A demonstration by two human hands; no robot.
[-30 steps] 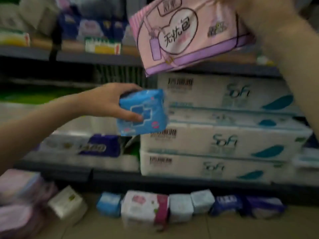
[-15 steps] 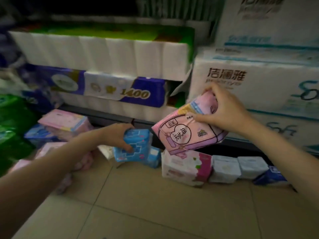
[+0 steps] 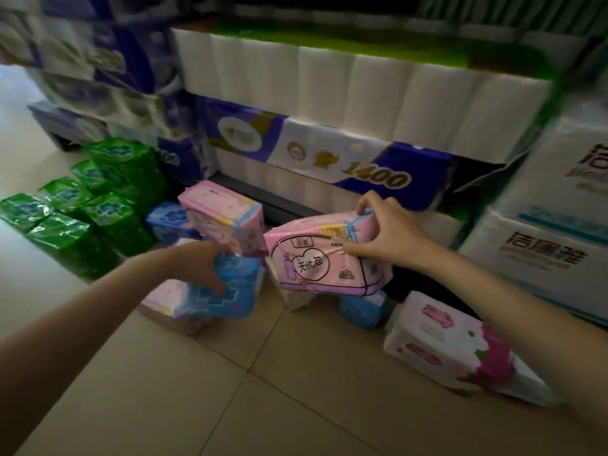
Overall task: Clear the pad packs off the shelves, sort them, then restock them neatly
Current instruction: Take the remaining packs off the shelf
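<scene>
Left hand: the left hand (image 3: 200,263) is curled over the top of a blue plastic-wrapped pad pack (image 3: 227,286), which is gripped from above with the fingers folded down its front face.
Blue pack: it is held low over the beige tiled floor (image 3: 230,406), against a soft pink pad pack (image 3: 164,304) that lies just beneath and left of that hand.
Right hand: the right hand (image 3: 391,235) is closed on a large pink plastic pad pack with a white heart label (image 3: 324,261); the top edge is pinched between the thumb and the curled fingers.
Heart-label pack: it is held tilted, off the floor, just left of and below the right hand, and close beside the blue pack.
Between the hands, further back: a pink rectangular pad pack (image 3: 223,209) is stacked, with a blue pack (image 3: 167,218) seen at its left.
Left of the left hand: shiny green plastic pad packs (image 3: 98,205) are grouped on the floor.
Below the right hand: a small blue pack (image 3: 362,309) and a white pack with pink flowers (image 3: 450,347) are set on the floor.
Behind both hands: white tissue rolls in a blue "1400" wrapper (image 3: 329,153) are stacked on the bottom shelf.
</scene>
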